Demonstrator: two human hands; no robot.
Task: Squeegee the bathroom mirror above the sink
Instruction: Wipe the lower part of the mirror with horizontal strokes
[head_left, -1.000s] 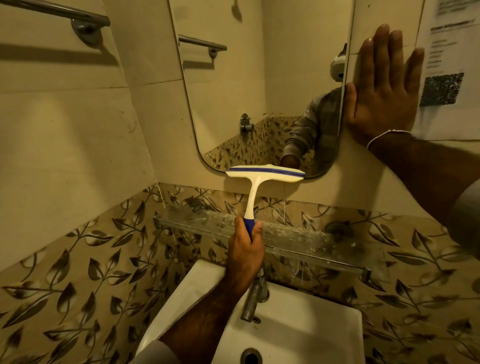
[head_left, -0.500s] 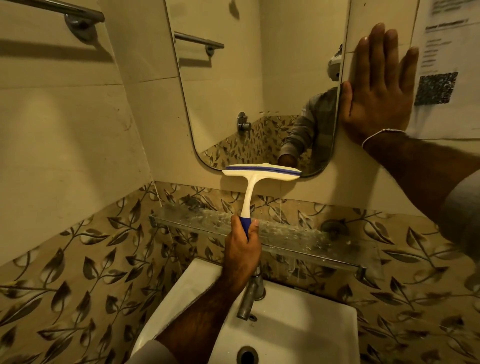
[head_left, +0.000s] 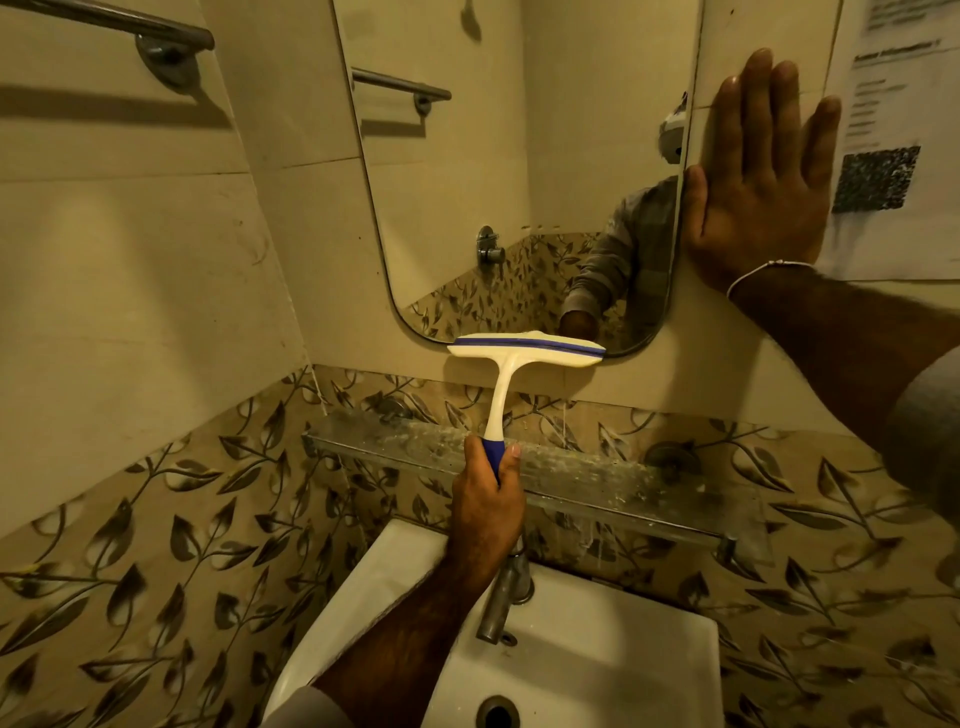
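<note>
Squeegee glossy plastic; mirror smooth glass; sink glossy ceramic; tap dull metal.

We see hardly any change: the squeegee sits at the mirror's bottom edge as before, our view only shifting slightly.

We are in a small bathroom: a white sink with a metal tap, a glass shelf beneath a wall mirror, a towel rail, and leaf-patterned tiles below plain ones.
</note>
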